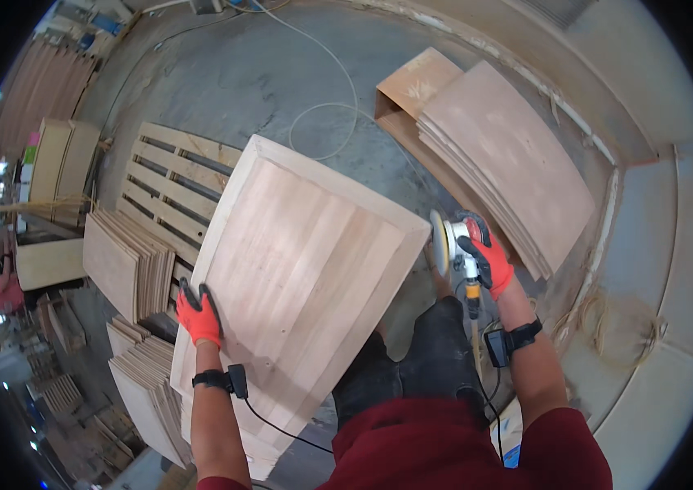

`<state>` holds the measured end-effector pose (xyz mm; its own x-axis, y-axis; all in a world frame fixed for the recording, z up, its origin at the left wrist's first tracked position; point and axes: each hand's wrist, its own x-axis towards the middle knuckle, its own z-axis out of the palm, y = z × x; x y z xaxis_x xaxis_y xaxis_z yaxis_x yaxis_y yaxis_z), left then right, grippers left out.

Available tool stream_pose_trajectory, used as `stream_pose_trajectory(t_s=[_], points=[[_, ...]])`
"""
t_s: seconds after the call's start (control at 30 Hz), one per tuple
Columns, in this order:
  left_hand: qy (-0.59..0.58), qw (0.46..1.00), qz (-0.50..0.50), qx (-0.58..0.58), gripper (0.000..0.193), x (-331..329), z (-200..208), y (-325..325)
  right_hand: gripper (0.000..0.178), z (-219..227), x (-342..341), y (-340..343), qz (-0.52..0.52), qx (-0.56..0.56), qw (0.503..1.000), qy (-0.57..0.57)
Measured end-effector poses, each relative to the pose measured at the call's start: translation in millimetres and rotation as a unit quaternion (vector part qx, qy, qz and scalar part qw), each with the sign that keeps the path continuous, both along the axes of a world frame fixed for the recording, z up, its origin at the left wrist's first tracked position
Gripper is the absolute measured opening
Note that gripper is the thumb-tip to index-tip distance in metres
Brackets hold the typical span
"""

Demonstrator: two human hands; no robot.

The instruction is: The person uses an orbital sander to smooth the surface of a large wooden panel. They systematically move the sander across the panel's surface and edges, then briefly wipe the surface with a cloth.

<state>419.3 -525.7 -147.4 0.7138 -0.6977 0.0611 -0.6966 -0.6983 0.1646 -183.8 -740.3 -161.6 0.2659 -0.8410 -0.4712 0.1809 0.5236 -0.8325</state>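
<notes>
A large pale wooden panel (297, 269) with a raised mitred frame lies tilted in front of me. My left hand (199, 317), in a red glove with dark fingertips, grips the panel's left edge, fingers outside the rim and thumb towards the face. My right hand (489, 260), gloved alike, is wrapped round a white orbital sander (462, 247). The sander's round yellowish pad stands on edge beside the panel's right corner; whether it touches the wood I cannot tell. A hose hangs from the sander's orange-banded fitting.
Thin curved boards (510, 155) are stacked on a brown box (422, 80) at the right. More board stacks (130, 261) stand left, beside a slatted pallet (171, 184). A pale hose (346, 82) loops over the grey floor. Another person (4, 290) is far left.
</notes>
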Motion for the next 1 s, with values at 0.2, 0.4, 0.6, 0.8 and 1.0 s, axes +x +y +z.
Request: stream_pose_trajectory(t_s=[0.2, 0.4, 0.6, 0.8, 1.0], points=[[0.027, 0.997, -0.064, -0.038, 0.068, 3, -1, 21, 0.051, -13, 42, 62, -0.19, 0.012, 0.98, -0.06], [-0.038, 0.995, -0.088, 0.029, 0.068, -44, 1, 58, 0.042, -26, 44, 78, -0.179, 0.048, 0.98, -0.073], [-0.015, 0.912, -0.385, 0.142, 0.075, -171, 37, 113, 0.041, -17, 57, 38, -0.232, -0.029, 0.969, -0.079], [0.018, 0.916, -0.384, 0.113, 0.071, -162, 17, 130, 0.059, -49, 81, 129, -0.214, -0.047, 0.976, 0.002], [-0.009, 0.917, -0.378, 0.124, 0.079, -157, 12, 138, 0.063, -32, 109, 233, -0.192, -0.011, 0.981, 0.003]])
